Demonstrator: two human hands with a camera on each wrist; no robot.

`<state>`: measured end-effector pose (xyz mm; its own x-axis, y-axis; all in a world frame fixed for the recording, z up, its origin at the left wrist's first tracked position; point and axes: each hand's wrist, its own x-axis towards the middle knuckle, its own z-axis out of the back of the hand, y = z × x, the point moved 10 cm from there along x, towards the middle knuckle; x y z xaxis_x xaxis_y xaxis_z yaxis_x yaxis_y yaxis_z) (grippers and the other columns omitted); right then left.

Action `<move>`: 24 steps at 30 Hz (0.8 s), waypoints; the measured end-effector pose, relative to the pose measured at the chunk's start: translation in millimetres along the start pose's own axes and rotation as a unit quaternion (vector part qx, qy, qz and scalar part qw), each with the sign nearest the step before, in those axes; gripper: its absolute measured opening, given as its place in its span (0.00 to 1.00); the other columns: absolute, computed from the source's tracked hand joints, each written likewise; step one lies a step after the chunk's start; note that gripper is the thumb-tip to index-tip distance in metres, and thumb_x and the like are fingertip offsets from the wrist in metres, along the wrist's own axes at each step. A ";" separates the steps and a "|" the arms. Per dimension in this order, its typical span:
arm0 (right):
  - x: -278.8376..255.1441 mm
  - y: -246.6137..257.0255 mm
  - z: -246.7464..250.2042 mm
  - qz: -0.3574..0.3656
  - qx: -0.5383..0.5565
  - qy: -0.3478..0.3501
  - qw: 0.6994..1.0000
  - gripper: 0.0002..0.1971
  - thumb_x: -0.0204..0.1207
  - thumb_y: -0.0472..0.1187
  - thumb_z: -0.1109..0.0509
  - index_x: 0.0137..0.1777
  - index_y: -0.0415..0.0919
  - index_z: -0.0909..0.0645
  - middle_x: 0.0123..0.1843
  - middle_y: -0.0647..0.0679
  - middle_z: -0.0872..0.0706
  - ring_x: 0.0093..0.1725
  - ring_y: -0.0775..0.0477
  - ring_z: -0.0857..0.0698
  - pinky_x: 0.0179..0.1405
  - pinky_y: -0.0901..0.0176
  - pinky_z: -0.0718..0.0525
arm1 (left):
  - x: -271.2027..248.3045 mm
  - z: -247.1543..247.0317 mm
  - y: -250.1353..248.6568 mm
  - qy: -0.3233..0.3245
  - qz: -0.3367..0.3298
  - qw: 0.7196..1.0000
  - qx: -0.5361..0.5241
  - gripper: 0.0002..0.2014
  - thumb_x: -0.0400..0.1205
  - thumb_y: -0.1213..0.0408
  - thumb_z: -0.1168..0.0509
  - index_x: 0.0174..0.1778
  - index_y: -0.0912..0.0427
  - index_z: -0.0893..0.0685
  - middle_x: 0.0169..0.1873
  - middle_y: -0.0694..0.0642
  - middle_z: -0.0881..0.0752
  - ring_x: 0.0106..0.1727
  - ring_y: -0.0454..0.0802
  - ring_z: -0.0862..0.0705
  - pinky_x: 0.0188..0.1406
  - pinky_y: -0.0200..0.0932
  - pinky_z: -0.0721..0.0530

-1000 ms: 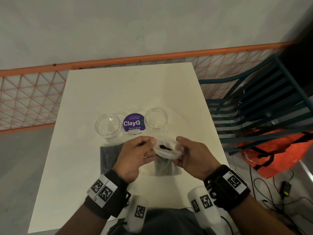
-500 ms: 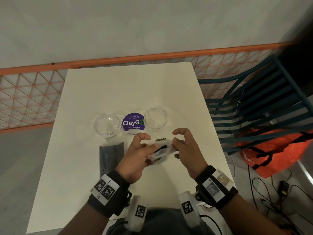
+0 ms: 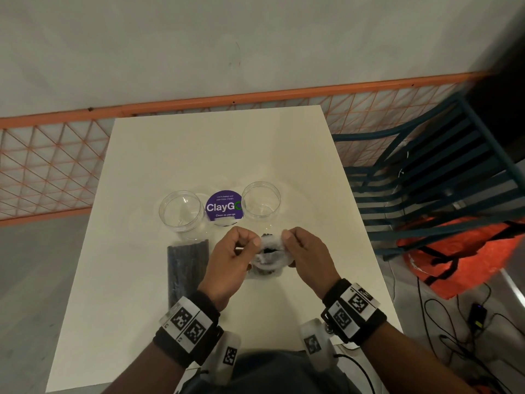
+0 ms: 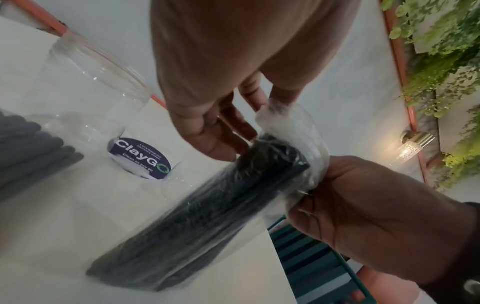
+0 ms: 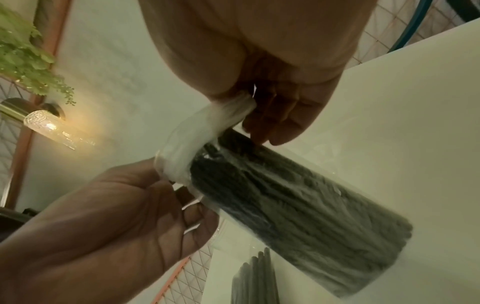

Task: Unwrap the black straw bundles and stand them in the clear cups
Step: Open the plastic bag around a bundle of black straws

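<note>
A black straw bundle (image 3: 265, 268) in a clear plastic wrapper (image 3: 270, 245) stands tilted on end on the white table (image 3: 216, 149). My left hand (image 3: 251, 243) pinches the left edge of the wrapper's open top, and my right hand (image 3: 287, 239) pinches the right edge, so the mouth is stretched apart. The wrist views show the bundle (image 4: 207, 216) (image 5: 298, 209) with the bunched wrapper (image 4: 293, 127) (image 5: 207, 131) above the straw ends. A second wrapped bundle (image 3: 187, 268) lies flat to the left. Two clear cups (image 3: 181, 211) (image 3: 261, 199) stand just beyond my hands with nothing in them.
A purple round sticker (image 3: 224, 206) lies on the table between the cups. An orange mesh fence (image 3: 51, 166) runs behind the table. A teal slatted chair (image 3: 431, 183) and an orange bag (image 3: 460, 251) are off the right edge, with cables (image 3: 454, 322) on the floor.
Half a second ago the bundle lay tipped over between my hands; now it stands more upright and both hands pull the wrapper's mouth wide, much as a second ago.
</note>
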<state>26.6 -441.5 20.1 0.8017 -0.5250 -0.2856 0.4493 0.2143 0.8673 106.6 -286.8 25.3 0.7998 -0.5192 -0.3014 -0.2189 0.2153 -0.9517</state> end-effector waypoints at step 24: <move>-21.1 -7.9 -43.4 0.109 -0.122 0.206 0.965 0.59 0.49 0.58 0.12 0.76 0.64 0.47 0.67 0.63 0.20 0.60 0.56 0.15 0.63 0.55 0.17 | -17.0 -2.2 7.9 -0.001 -0.160 0.962 0.223 0.21 0.84 0.40 0.42 0.65 0.46 0.16 0.53 0.44 0.15 0.51 0.37 0.16 0.45 0.29 0.19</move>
<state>23.2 -396.4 1.7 0.9540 -0.0843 -0.2876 0.2905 0.4963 0.8181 90.1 -278.1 22.8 0.7872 -0.6167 0.0021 0.2992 0.3789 -0.8757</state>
